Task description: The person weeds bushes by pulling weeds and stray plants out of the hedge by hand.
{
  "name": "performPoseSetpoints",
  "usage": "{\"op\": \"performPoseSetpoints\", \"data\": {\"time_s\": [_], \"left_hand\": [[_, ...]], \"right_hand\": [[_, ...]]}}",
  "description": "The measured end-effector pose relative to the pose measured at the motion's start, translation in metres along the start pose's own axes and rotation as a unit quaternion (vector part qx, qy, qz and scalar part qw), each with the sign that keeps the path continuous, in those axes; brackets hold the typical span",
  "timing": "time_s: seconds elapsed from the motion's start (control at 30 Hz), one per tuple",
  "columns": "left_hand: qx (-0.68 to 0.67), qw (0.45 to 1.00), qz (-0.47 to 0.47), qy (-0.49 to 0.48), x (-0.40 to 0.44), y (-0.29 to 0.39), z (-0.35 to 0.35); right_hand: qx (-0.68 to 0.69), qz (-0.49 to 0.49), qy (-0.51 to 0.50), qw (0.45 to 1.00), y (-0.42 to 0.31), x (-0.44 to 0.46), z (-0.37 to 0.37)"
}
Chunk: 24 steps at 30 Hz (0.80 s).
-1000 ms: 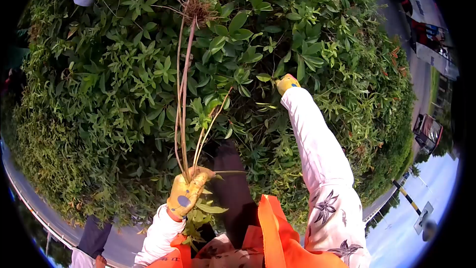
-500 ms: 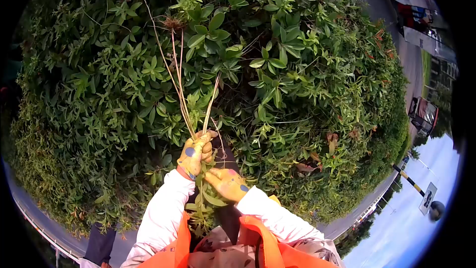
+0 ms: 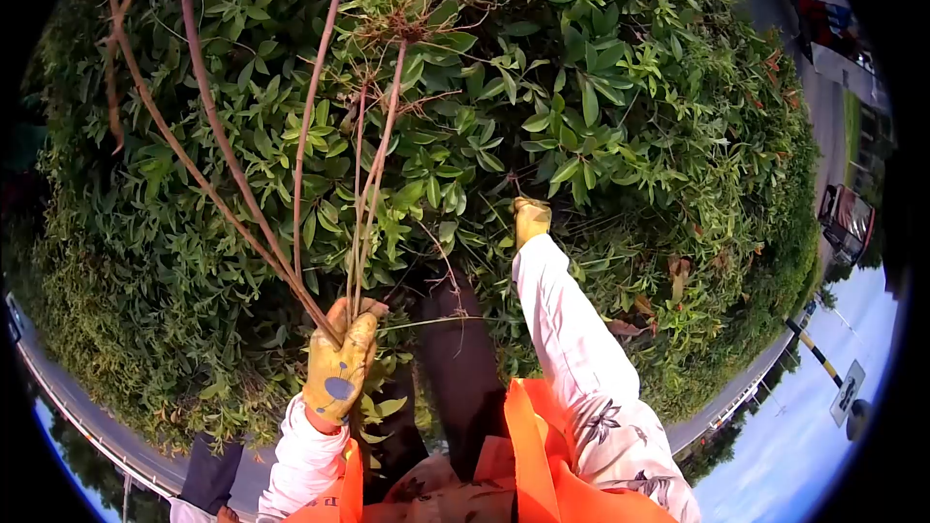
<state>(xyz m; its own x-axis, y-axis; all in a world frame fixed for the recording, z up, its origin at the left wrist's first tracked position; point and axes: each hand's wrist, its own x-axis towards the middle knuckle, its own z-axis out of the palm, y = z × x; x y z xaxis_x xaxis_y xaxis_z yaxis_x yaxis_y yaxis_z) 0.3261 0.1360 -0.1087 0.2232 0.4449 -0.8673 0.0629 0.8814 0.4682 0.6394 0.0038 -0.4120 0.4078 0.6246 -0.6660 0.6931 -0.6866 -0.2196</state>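
The left hand clenches stems fanning to the upper left; the right hand meets the dense hedge mid-frame – grip unclear. A vehicle stands far right. The stems look long, reddish-brown – root-tufted.

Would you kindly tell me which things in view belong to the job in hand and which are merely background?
Job in hand:
- gloved left hand, gripping rooted stems
- gloved right hand, reaching to the hedge

Background:
- road
- vehicle
- striped pole
- sign
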Motion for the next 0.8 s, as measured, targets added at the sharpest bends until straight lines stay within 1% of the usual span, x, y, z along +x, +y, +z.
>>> {"op": "performPoseSetpoints", "data": {"time_s": [0.03, 0.07, 0.1, 0.13, 0.17, 0.2, 0.23, 0.27, 0.3, 0.33, 0.37, 0.4, 0.43, 0.47, 0.5, 0.53, 0.57, 0.6, 0.63, 0.67, 0.7, 0.73, 0.77, 0.8], "left_hand": [[0.030, 1.000, 0.002, -0.006, 0.015, -0.007, 0.001], [0.060, 0.998, -0.001, -0.012, 0.028, -0.017, 0.002], [0.069, 0.997, -0.011, -0.013, 0.041, -0.024, 0.006], [0.075, 0.997, -0.019, -0.017, 0.054, -0.032, 0.012], [0.047, 0.998, -0.036, -0.023, 0.068, -0.046, 0.018], [0.072, 0.996, -0.030, -0.047, 0.076, -0.049, 0.029], [0.030, 0.994, -0.066, -0.080, 0.078, -0.045, 0.044], [-0.010, 0.988, -0.102, -0.113, 0.079, -0.042, 0.055], [0.025, 0.981, -0.136, -0.135, 0.085, -0.047, 0.057], [-0.080, 0.979, -0.134, -0.133, 0.087, -0.052, 0.056], [-0.048, 0.988, -0.104, -0.101, 0.087, -0.057, 0.055], [-0.017, 0.995, -0.076, -0.067, 0.079, -0.046, 0.056], [0.011, 0.995, -0.068, -0.066, 0.074, -0.039, 0.050], [0.004, 0.996, -0.063, -0.071, 0.066, -0.030, 0.046], [0.039, 0.995, -0.051, -0.071, 0.059, -0.023, 0.040], [0.075, 0.994, -0.039, -0.070, 0.052, -0.017, 0.036], [0.099, 0.992, -0.030, -0.066, 0.046, -0.014, 0.031], [0.124, 0.990, -0.023, -0.061, 0.039, -0.009, 0.029], [0.135, 0.987, -0.047, -0.075, 0.030, 0.004, 0.029], [0.131, 0.988, -0.029, -0.076, 0.027, 0.002, 0.026], [0.117, 0.989, -0.036, -0.077, 0.020, 0.007, 0.027], [0.103, 0.991, -0.042, -0.079, 0.013, 0.012, 0.028], [0.098, 0.993, -0.020, -0.062, 0.007, 0.012, 0.027], [0.037, 0.996, -0.017, -0.074, 0.006, 0.011, 0.025]], "right_hand": [[0.293, 0.111, 0.031, 0.949, -0.043, -0.020, -0.024], [0.559, 0.191, 0.126, 0.797, -0.091, -0.042, -0.052], [0.567, 0.142, 0.106, 0.805, -0.105, -0.063, -0.060], [0.600, 0.233, 0.005, 0.766, -0.134, -0.101, -0.083], [0.580, 0.218, -0.040, 0.784, -0.158, -0.140, -0.096], [0.480, 0.137, -0.040, 0.865, -0.168, -0.175, -0.090], [0.390, 0.046, -0.046, 0.918, -0.185, -0.207, -0.094], [0.311, -0.022, -0.091, 0.946, -0.193, -0.233, -0.093], [0.265, -0.042, -0.159, 0.950, -0.194, -0.237, -0.108], [0.219, -0.063, -0.226, 0.947, -0.192, -0.237, -0.125], [0.208, -0.097, -0.259, 0.938, -0.184, -0.221, -0.149], [0.178, -0.138, -0.168, 0.960, -0.167, -0.190, -0.176], [0.094, -0.181, 0.003, 0.979, -0.145, -0.155, -0.200], [-0.040, -0.201, 0.173, 0.963, -0.119, -0.113, -0.224], [-0.180, -0.174, 0.268, 0.930, -0.087, -0.065, -0.242], [-0.311, -0.104, 0.233, 0.915, -0.053, -0.026, -0.252], [-0.321, 0.013, 0.145, 0.936, -0.031, 0.007, -0.254], [-0.322, 0.129, 0.052, 0.936, -0.012, 0.026, -0.250], [-0.278, 0.174, -0.011, 0.945, 0.007, 0.034, -0.238], [-0.231, 0.214, -0.073, 0.946, 0.018, 0.042, -0.225], [-0.160, 0.267, -0.056, 0.949, 0.023, 0.042, -0.207], [-0.093, 0.291, -0.009, 0.952, 0.046, 0.047, -0.170], [-0.080, 0.168, 0.004, 0.983, 0.110, 0.065, -0.104], [0.091, 0.177, 0.053, 0.978, 0.093, 0.048, -0.088]]}}
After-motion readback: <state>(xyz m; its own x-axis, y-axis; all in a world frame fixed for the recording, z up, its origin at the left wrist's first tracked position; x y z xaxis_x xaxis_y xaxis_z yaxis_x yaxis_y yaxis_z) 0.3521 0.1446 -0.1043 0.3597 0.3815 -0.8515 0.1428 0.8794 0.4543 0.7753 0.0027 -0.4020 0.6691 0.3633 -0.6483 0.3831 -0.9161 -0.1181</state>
